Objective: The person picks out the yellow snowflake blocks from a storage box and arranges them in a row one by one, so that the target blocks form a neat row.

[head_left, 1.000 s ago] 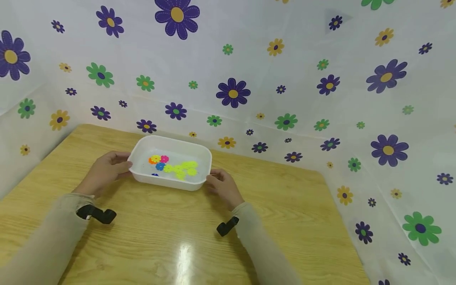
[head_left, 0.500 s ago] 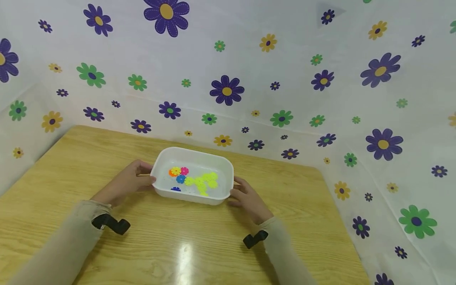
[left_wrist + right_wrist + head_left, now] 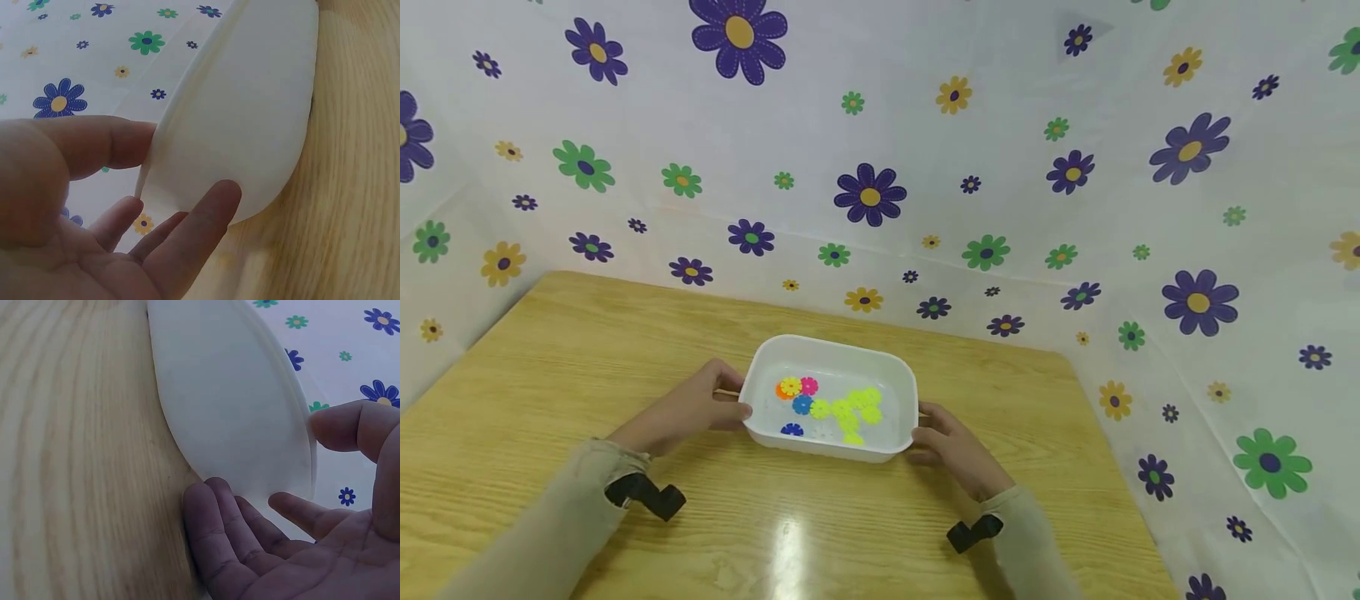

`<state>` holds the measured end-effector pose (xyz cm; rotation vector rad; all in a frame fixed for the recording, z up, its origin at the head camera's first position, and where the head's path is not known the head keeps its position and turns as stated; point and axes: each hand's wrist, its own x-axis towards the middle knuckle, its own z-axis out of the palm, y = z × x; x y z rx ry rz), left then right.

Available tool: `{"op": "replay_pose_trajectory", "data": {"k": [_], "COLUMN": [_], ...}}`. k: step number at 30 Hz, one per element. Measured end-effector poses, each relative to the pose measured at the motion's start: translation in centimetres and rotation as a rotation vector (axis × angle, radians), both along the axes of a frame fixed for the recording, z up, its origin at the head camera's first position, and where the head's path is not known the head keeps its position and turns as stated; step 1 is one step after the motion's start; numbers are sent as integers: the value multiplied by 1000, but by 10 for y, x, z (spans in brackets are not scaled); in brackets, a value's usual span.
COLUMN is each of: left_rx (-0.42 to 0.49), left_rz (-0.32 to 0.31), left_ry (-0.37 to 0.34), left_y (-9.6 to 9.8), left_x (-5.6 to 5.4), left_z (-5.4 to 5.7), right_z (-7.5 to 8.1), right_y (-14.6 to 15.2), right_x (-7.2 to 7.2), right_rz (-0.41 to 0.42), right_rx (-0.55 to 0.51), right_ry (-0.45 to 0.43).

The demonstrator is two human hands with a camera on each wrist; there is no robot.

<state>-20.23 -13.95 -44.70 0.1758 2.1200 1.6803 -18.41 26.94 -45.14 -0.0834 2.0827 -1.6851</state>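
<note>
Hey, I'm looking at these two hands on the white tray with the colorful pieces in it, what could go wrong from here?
The white tray might tip or slip if the left hand or right hand loosens, since they hold it only by opposite ends. The flower-shaped pieces could slide or spill if it tilts, as the top is uncovered.

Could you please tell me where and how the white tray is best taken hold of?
The white tray is probably best gripped at its two short ends, left hand and right hand from opposite sides: it is elongated, open-topped and holds small discs, so balanced support should help.
</note>
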Motion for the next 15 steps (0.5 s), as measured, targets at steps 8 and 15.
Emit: {"op": "replay_pose_trajectory", "data": {"k": [8, 15], "left_rx": [40, -7], "left_rz": [-42, -79], "left_ry": [-35, -5], "left_y": [10, 11], "left_x": [11, 12], "left_z": [2, 0], "right_z": [-1, -1], "right_y": [14, 19], "right_x": [14, 19], "right_rz": [23, 13], "right_rx": [-5, 12], "right_ry": [17, 7]}}
